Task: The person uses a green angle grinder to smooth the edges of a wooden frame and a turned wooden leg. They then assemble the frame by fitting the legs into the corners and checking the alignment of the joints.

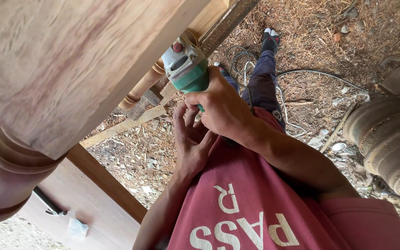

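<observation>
Head view: your right hand (221,109) is clamped on the green-and-grey angle grinder (186,67) under the pale wooden block (70,65); your left hand (191,139), fingers spread, touches its rear (cord end hidden). Grinding looks about to begin; steady both hands first.

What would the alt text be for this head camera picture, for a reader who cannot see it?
Seen from above, a person's right hand holds a green and grey angle grinder against a large pale wooden block, while the left hand rests just beneath it. A turned brown wooden leg shows at lower left, above ground strewn with wood chips.
</observation>
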